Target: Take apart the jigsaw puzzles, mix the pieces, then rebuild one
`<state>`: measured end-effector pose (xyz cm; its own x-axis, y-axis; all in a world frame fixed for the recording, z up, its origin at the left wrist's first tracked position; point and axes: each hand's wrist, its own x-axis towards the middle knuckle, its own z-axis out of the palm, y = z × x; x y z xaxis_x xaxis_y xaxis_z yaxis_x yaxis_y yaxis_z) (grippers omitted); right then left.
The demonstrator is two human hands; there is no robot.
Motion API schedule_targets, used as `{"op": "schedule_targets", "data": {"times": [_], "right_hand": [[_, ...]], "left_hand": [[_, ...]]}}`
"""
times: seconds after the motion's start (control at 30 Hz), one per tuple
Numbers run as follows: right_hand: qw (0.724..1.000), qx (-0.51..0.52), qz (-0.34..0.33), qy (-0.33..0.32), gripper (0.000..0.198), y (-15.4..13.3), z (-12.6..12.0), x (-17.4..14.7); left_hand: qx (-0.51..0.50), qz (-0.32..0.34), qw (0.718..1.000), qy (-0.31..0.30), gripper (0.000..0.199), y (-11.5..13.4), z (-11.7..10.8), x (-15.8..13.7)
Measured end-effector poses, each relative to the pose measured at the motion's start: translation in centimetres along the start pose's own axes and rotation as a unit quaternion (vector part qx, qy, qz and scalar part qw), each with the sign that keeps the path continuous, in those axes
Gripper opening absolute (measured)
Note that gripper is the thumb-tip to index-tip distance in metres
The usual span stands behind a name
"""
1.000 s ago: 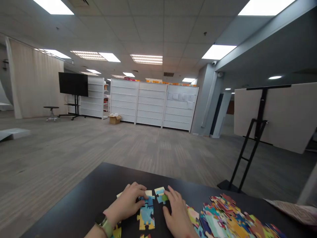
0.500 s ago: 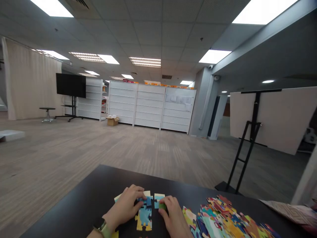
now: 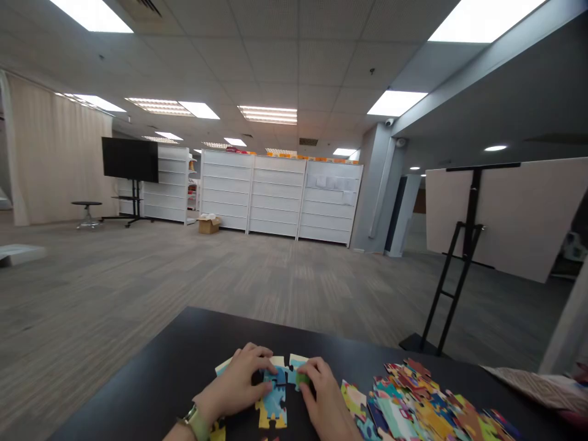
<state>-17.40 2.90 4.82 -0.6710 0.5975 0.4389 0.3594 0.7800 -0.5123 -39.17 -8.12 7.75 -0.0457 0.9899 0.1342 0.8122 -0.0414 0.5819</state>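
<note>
A small group of joined jigsaw puzzle pieces (image 3: 272, 404), blue and yellow, lies flat on the black table (image 3: 184, 343). My left hand (image 3: 243, 376), with a watch on the wrist, rests over its left side, fingers apart and the tips touching the blue upper piece. My right hand (image 3: 324, 392) pinches a puzzle piece (image 3: 296, 367) with pale blue and green on it, at the group's upper right edge. Its left side meets the group; whether it interlocks I cannot tell. More pieces show partly under and beside my left hand.
A heap of loose colourful puzzle pieces (image 3: 422, 404) lies right of my right hand. A patterned cloth (image 3: 533, 389) is at the table's right edge. Beyond the table stands a black easel stand (image 3: 454, 282) holding a large board (image 3: 519, 214).
The piece in my right hand has come closer to the joined group and tilted slightly. My left hand stays over the group, and the view has shifted a little.
</note>
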Motion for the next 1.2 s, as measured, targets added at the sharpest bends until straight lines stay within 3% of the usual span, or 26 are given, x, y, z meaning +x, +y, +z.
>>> {"op": "schedule_targets", "data": {"times": [0.1, 0.23, 0.43, 0.77, 1.07, 1.2], "right_hand": [[1.0, -0.004, 0.016, -0.001, 0.028, -0.2, -0.2, -0.1], [0.999, -0.034, 0.024, -0.006, 0.028, -0.1, -0.2, -0.4], [0.993, -0.067, 0.052, -0.084, 0.051, -0.3, -0.4, -0.6], [0.995, 0.027, 0.074, -0.062, 0.041, -0.7, -1.5, 0.1], [0.997, 0.032, 0.046, -0.06, 0.028, 0.4, -0.5, -0.1], [0.998, 0.023, 0.002, -0.058, 0.027, 0.6, -0.1, -0.2]], "left_hand": [[0.004, -0.001, 1.0, -0.013, 0.038, -0.3, -0.3, -0.1], [0.016, 0.001, 1.0, -0.025, 0.035, -0.3, -0.7, -0.1], [0.035, 0.006, 0.998, -0.053, 0.033, 0.4, -1.2, -0.3], [0.022, -0.038, 0.998, -0.044, 0.038, 1.1, -0.8, -0.4], [0.002, -0.031, 0.998, -0.05, 0.038, 1.2, -0.6, -0.4], [0.002, -0.028, 0.998, -0.048, 0.038, 1.0, -0.4, -0.2]]}}
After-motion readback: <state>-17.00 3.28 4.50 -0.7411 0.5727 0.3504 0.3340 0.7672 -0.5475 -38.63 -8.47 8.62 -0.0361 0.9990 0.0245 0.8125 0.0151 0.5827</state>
